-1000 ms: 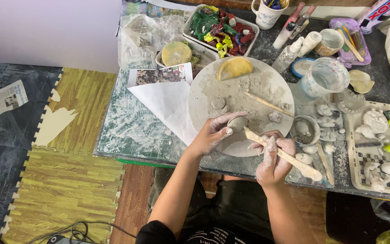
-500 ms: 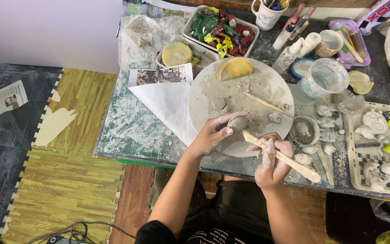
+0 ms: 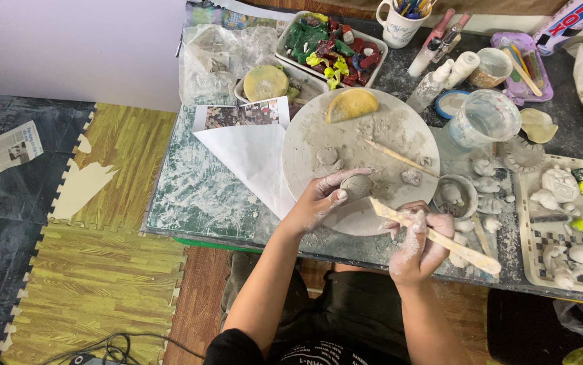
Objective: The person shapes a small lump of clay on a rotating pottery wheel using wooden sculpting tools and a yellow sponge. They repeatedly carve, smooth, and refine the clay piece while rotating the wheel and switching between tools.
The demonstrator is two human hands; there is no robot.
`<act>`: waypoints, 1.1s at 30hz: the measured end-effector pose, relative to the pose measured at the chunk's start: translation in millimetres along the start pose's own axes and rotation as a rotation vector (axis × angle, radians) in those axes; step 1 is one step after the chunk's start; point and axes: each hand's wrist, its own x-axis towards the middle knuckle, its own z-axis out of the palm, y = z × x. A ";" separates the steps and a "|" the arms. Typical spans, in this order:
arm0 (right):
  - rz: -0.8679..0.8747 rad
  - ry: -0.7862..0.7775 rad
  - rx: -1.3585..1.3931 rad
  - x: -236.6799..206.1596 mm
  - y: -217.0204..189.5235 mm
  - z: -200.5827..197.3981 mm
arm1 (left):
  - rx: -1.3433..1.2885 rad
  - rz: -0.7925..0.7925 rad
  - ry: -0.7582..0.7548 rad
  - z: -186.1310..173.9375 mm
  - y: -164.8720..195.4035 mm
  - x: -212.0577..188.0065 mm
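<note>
- Clay lump [image 3: 357, 186], small, grey and rounded, sits on the near part of the round work board [image 3: 386, 132], itself lying on the desk [image 3: 197, 196].
- Left hand [image 3: 322, 199], coated in slip, rests over the lump's left side; its fingers [image 3: 337, 196] curl closely against the clay, steadying it rather than lifting it.
- Right hand [image 3: 416, 243] holds a flat wooden modelling tool [image 3: 433, 235], fingers wrapped narrowly round its middle, the blade end aimed at the lump.
- Good practice, as judged here: keep the lump braced with light pressure, bring the blade in at a shallow angle, and work in short strokes so the soft form does not flatten.
- Further out: a thin wooden stick [image 3: 399, 157] and a yellow sponge [image 3: 350, 105] on the board, a water cup [image 3: 484, 120], a tray of small clay figures [image 3: 568, 223].
</note>
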 end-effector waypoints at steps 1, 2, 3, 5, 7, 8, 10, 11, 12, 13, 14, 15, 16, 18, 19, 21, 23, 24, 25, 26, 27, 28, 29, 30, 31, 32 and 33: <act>0.001 0.004 0.015 -1.0 1.1 -2.5 | -0.007 0.004 -0.003 0.1 -0.1 -0.3; 0.000 0.034 -0.006 -0.8 3.4 -4.4 | -0.013 0.008 -0.005 -0.2 0.3 -0.9; -0.001 0.063 -0.027 -0.2 5.8 -5.9 | -0.019 0.013 -0.008 -0.4 0.9 -0.9; -0.004 0.094 -0.044 -0.4 8.4 -8.3 | -0.011 0.005 -0.009 0.1 1.9 -0.4; -0.014 0.099 -0.041 0.1 8.3 -10.9 | -0.022 -0.004 -0.012 0.4 3.3 -0.5; -0.008 0.085 -0.027 0.9 7.7 -12.4 | -0.037 -0.011 -0.016 0.6 3.6 -0.3; 0.003 0.059 0.004 2.4 5.6 -14.1 | -0.041 -0.009 -0.024 -0.2 4.1 -0.5; -0.003 0.037 0.007 3.5 4.7 -14.1 | -0.032 -0.002 -0.028 -0.6 4.1 -1.2; -0.007 0.015 0.009 4.9 3.8 -14.7 | -0.023 0.005 -0.032 -0.8 3.4 -1.4; -0.011 -0.008 0.012 6.4 3.1 -14.6 | -0.006 0.012 -0.033 -1.0 2.6 -1.6; 0.003 -0.024 -0.012 7.3 1.7 -14.9 | 0.012 0.020 -0.035 -1.6 1.9 -1.6; 0.016 -0.041 -0.037 8.5 -0.4 -15.9 | 0.029 0.027 -0.037 -1.9 1.2 -1.7; 0.030 -0.058 -0.061 10.3 -1.7 -16.3 | 0.025 0.012 -0.034 -2.0 0.4 -1.2; -0.032 -0.125 -0.041 16.9 -4.6 -18.7 | 0.016 -0.019 -0.028 -1.7 -0.1 -0.1; -0.061 -0.158 -0.030 20.4 -7.0 -19.7 | 0.018 -0.008 -0.032 -1.7 0.6 -0.5; 0.018 -0.188 -0.123 25.7 -16.9 -24.4 | 0.021 0.015 -0.041 -1.0 2.7 -0.3; 0.026 -0.229 -0.211 32.5 -27.8 -27.9 | -0.033 0.003 -0.063 0.6 5.7 -0.5; -0.005 -0.254 -0.253 37.9 -31.6 -29.1 | -0.059 -0.003 -0.073 1.2 7.1 -0.1; -0.036 -0.279 -0.296 42.2 -35.4 -28.7 | -0.049 -0.001 -0.076 1.8 8.4 0.2; 0.022 -0.296 -0.292 45.2 -39.6 -27.7 | -0.039 0.001 -0.077 2.1 9.6 0.5; 0.079 -0.312 -0.288 48.2 -43.6 -26.6 | -0.028 0.002 -0.079 2.0 10.7 0.5; 0.136 -0.328 -0.283 51.4 -46.8 -25.4 | 0.001 0.012 -0.074 2.2 11.0 1.3; 0.064 -0.339 -0.268 54.4 -49.0 -23.3 | 0.029 0.020 -0.069 2.3 11.1 1.6; -0.009 -0.351 -0.253 57.6 -50.2 -20.9 | 0.057 0.029 -0.064 2.3 10.9 1.8; -0.080 -0.363 -0.237 60.1 -51.7 -18.7 | 0.066 0.029 -0.063 2.5 10.5 1.8; -0.059 -0.373 -0.256 62.1 -53.3 -17.3 | 0.076 0.028 -0.063 2.8 9.5 2.3; -0.038 -0.382 -0.274 64.1 -54.9 -16.1 | 0.086 0.029 -0.063 2.7 8.7 2.5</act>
